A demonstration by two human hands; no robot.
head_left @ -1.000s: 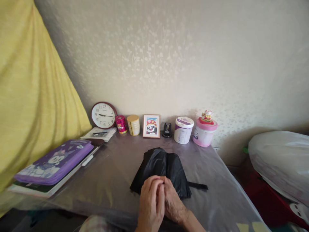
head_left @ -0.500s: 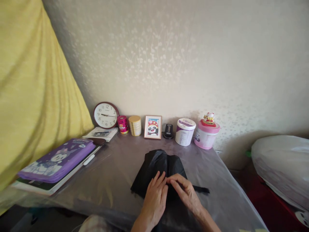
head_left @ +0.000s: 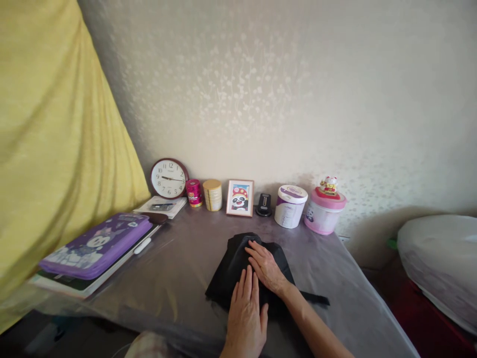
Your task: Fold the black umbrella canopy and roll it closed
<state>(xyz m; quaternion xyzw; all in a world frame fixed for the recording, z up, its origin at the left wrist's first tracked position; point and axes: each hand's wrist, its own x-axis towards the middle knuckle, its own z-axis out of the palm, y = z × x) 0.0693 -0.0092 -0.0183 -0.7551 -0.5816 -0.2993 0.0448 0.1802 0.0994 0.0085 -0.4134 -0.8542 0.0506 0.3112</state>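
While both hands lie flat on the black cloth thing point(head_left: 223, 276), it sits in the near middle of the table point(head_left: 179, 263). The left hand point(head_left: 246, 311) is on the near part, and the right hand point(head_left: 265, 267) reaches higher up. Neither grip is curled round anything; the fingers are long and flat, palms down. The two hands are very close, so I can't tell if they touch.

I think the cloth could slip, because the table cover looks smooth and shiny. If one hand pushes harder, the cloth might bunch up or turn. The hands could also bump, since one is right by the other. A black strap point(head_left: 316, 298) sticks out to the right, and a sleeve or arm might catch it and tug the cloth.

The near edge of the table is close to the cloth, so a big pull back could drag it over. The right edge is farther off, past the strap. To the left there is good room before the purple case point(head_left: 97, 243). Going forward, there is some room before the picture frame point(head_left: 240, 211) and the white tub point(head_left: 290, 214).
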